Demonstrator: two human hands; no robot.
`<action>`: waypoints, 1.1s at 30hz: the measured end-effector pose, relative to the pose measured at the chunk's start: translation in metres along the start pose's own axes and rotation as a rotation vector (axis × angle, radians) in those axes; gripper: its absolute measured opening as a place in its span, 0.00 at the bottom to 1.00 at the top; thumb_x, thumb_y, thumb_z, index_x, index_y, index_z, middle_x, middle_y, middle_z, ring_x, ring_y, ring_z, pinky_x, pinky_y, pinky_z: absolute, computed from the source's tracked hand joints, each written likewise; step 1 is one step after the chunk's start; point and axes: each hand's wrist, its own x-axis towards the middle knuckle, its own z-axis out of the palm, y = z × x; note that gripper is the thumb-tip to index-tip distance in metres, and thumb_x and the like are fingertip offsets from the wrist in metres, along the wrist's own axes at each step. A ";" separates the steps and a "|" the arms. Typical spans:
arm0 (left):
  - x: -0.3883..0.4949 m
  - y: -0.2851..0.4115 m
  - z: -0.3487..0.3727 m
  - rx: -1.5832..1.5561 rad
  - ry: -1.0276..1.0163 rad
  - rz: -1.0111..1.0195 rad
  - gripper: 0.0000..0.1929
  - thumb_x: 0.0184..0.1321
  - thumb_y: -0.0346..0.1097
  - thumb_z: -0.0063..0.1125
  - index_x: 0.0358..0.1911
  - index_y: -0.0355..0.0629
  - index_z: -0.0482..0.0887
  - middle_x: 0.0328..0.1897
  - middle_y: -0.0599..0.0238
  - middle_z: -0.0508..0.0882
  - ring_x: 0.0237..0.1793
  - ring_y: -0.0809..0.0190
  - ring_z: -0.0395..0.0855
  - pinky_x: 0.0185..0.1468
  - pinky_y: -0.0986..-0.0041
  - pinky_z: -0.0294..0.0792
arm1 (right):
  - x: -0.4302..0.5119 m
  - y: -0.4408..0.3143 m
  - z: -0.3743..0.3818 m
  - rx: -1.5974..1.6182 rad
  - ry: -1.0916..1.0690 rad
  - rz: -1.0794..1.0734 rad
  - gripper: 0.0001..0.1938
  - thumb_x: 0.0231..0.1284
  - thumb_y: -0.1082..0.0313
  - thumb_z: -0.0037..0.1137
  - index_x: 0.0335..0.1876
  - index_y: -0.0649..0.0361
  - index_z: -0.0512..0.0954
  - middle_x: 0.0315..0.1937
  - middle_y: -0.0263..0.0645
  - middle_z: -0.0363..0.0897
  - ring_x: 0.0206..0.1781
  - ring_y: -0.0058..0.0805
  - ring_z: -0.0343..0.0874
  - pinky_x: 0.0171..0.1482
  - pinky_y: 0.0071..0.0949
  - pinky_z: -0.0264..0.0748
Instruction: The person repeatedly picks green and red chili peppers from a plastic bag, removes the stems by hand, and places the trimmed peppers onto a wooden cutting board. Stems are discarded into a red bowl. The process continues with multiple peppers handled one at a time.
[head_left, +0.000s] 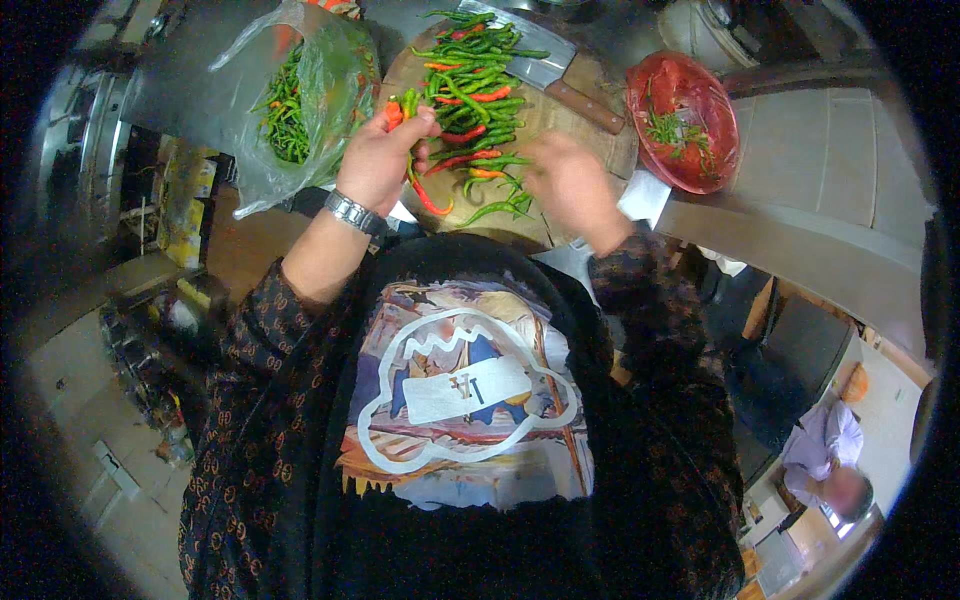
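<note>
My left hand (375, 161), with a metal watch on its wrist, grips a few chili peppers. A red chili (433, 201) hangs below its fingers, and the tops of a red and a green one stick out above the thumb. Beside it, green and red chilies (480, 97) lie roughly side by side in a long row on a round wooden chopping board (607, 150). My right hand (570, 184) is blurred over the board, right of the row's near end; whether it holds anything is unclear. A cleaver (536, 64) with a wooden handle rests on the board's far right.
Left of the board stands a clear plastic bag (330, 82) with many chilies inside. At the right, a red plastic-lined bowl (709, 94) contains green stems (675, 131). A tiled counter (802, 157) extends rightward. Another person (817, 450) is at the far lower right.
</note>
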 end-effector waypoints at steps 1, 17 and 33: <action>0.000 0.001 0.000 0.014 -0.010 0.020 0.08 0.66 0.37 0.60 0.43 0.43 0.81 0.35 0.69 0.83 0.28 0.71 0.73 0.31 0.77 0.66 | 0.006 -0.017 0.017 -0.006 -0.060 0.070 0.17 0.52 0.66 0.62 0.49 0.58 0.80 0.42 0.46 0.77 0.48 0.46 0.78 0.51 0.40 0.76; -0.004 -0.006 0.010 0.056 -0.139 0.052 0.12 0.68 0.35 0.56 0.50 0.40 0.80 0.45 0.64 0.85 0.41 0.66 0.82 0.44 0.73 0.75 | 0.014 -0.039 0.003 0.573 0.303 0.296 0.06 0.59 0.72 0.62 0.39 0.62 0.80 0.36 0.36 0.81 0.39 0.27 0.80 0.41 0.25 0.77; -0.005 -0.025 0.058 0.824 -0.348 0.306 0.10 0.66 0.35 0.59 0.45 0.38 0.78 0.34 0.70 0.82 0.36 0.73 0.78 0.41 0.77 0.73 | 0.009 -0.039 -0.022 1.014 0.238 0.642 0.10 0.65 0.69 0.59 0.47 0.66 0.78 0.36 0.32 0.82 0.36 0.17 0.77 0.41 0.18 0.75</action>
